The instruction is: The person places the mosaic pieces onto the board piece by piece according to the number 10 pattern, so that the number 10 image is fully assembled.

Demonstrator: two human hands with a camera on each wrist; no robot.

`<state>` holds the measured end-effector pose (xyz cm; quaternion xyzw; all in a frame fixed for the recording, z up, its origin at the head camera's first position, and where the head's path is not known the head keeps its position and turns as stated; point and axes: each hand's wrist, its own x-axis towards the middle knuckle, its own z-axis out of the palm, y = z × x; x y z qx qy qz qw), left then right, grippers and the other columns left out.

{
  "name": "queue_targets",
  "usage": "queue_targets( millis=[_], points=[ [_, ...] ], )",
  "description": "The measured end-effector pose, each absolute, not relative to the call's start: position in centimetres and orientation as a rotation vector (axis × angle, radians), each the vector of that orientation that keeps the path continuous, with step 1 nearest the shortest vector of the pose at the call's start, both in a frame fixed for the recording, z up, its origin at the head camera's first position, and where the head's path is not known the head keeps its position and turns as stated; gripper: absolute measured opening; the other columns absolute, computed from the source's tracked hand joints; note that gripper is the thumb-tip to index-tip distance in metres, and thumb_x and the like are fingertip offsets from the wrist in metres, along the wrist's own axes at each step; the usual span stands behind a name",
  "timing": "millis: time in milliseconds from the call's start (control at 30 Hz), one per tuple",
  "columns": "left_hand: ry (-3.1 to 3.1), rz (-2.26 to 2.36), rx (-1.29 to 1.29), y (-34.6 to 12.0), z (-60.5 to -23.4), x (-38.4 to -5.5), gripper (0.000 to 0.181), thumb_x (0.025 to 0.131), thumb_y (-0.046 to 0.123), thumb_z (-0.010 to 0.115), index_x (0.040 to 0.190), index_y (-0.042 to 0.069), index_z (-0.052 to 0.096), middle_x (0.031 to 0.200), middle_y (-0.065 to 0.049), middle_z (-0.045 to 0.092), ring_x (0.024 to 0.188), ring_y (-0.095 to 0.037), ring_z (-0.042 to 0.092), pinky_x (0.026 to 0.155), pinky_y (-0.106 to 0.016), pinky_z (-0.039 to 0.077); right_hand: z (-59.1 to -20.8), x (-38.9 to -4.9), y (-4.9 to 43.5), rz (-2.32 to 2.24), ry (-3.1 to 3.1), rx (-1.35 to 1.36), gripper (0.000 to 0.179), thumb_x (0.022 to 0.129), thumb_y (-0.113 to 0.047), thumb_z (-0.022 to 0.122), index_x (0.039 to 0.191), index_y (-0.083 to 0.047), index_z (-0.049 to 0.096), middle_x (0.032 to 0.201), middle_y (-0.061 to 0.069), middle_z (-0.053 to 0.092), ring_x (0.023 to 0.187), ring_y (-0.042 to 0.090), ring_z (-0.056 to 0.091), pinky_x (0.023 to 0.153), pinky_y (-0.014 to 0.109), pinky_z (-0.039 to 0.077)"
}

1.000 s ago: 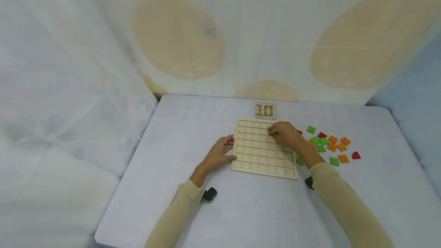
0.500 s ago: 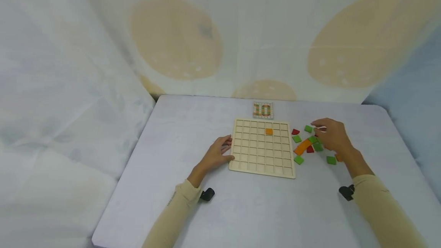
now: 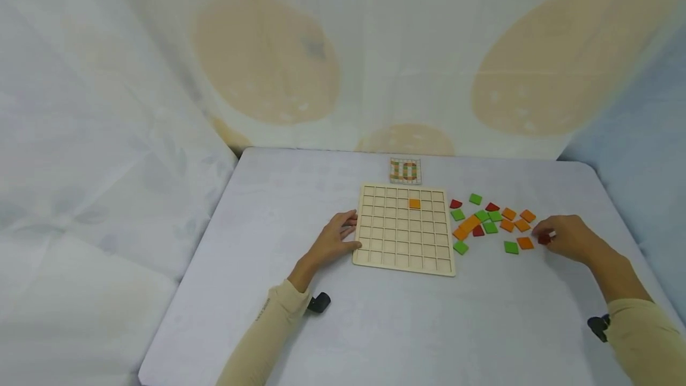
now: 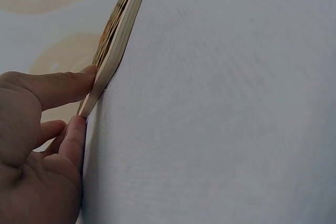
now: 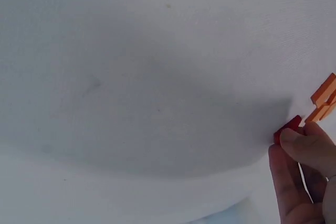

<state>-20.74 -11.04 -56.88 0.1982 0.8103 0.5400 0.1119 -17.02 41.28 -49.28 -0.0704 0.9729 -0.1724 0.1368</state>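
A pale wooden grid board [image 3: 390,228] lies on the table, with one orange square tile [image 3: 414,204] in a cell of an upper row. At the board's left side, my left hand [image 3: 331,242] touches the edge with thumb and fingers spread along it; the left wrist view shows fingertips against the wooden edge [image 4: 113,59]. Far to the right, my right hand [image 3: 572,237] pinches a red tile with a curved edge [image 3: 544,239] between thumb and fingers. In the right wrist view this red tile [image 5: 287,128] is partly covered by the thumb.
Right of the board lie several green tiles [image 3: 511,247], orange tiles [image 3: 525,243] and red tiles [image 3: 456,203], some touching. A small pattern card [image 3: 405,171] showing a "10" lies behind the board. A patterned curtain [image 3: 402,76] hangs behind the table [image 3: 375,338].
My right hand has left the orange tile on the board, moved right across the loose tiles and taken hold of a red one. The left hand has stayed at the board's edge.
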Motion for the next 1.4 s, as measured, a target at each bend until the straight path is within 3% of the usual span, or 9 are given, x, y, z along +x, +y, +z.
queue_targets(
  millis=[200, 533, 767, 1033, 1167, 1400],
  points=[
    [2.374, 1.583, 0.562, -10.9, -56.8, -20.6, 0.085, 0.078, -0.005, 0.078, 0.149, 0.002, 0.032, 0.138, -0.008, 0.043, 0.129, -0.019, 0.045, 0.107, -0.016, 0.039, -49.3, -17.0, 41.5, -0.458, 2.831, -0.153, 0.022, 0.078, 0.002, 0.076, 0.098, 0.010, 0.069, 0.089, 0.020, 0.067, 0.086, 0.038, 0.059, 0.079, 0.058, 0.055],
    [2.371, 1.574, 0.549, -10.9, -56.6, -20.6, 0.084, 0.078, -0.005, 0.078, 0.148, 0.001, 0.032, 0.137, -0.008, 0.043, 0.128, -0.017, 0.045, 0.107, -0.014, 0.038, -49.1, -16.2, 42.5, -0.550, 2.753, 0.228, 0.039, 0.085, -0.025, 0.075, 0.095, 0.012, 0.066, 0.078, 0.015, 0.064, 0.076, 0.032, 0.055, 0.062, 0.044, 0.053],
    [2.376, 1.558, 0.566, -10.9, -56.2, -20.4, 0.084, 0.079, -0.004, 0.078, 0.148, 0.000, 0.032, 0.137, -0.010, 0.043, 0.128, -0.019, 0.045, 0.107, -0.015, 0.038, -49.6, -15.3, 42.1, -0.645, 2.790, 0.339, 0.034, 0.083, -0.017, 0.076, 0.095, 0.013, 0.066, 0.077, 0.015, 0.064, 0.076, 0.033, 0.056, 0.060, 0.042, 0.053],
    [2.384, 1.565, 0.574, -10.9, -56.1, -20.5, 0.083, 0.079, -0.004, 0.078, 0.148, 0.000, 0.032, 0.139, -0.010, 0.043, 0.129, -0.020, 0.045, 0.108, -0.016, 0.038, -49.6, -15.4, 41.6, -0.741, 2.840, 0.466, 0.032, 0.081, -0.013, 0.077, 0.096, 0.013, 0.065, 0.084, 0.022, 0.066, 0.084, 0.040, 0.054, 0.070, 0.054, 0.052],
    [2.392, 1.555, 0.557, -10.9, -56.1, -20.5, 0.083, 0.079, -0.003, 0.078, 0.148, 0.001, 0.033, 0.138, -0.008, 0.043, 0.129, -0.019, 0.045, 0.108, -0.016, 0.038, -49.5, -15.4, 41.5, -0.811, 2.830, 0.505, 0.037, 0.083, -0.016, 0.076, 0.105, 0.012, 0.066, 0.100, 0.029, 0.065, 0.097, 0.046, 0.052, 0.079, 0.061, 0.048],
    [2.389, 1.572, 0.573, -10.9, -56.3, -20.4, 0.083, 0.078, -0.002, 0.079, 0.148, 0.003, 0.034, 0.137, -0.009, 0.044, 0.128, -0.020, 0.046, 0.109, -0.019, 0.039, -48.3, -17.5, 37.9, -0.970, 2.828, 0.499, 0.047, 0.089, -0.025, 0.073, 0.120, 0.008, 0.063, 0.116, 0.030, 0.062, 0.107, 0.046, 0.053, 0.088, 0.062, 0.049]
  ],
)
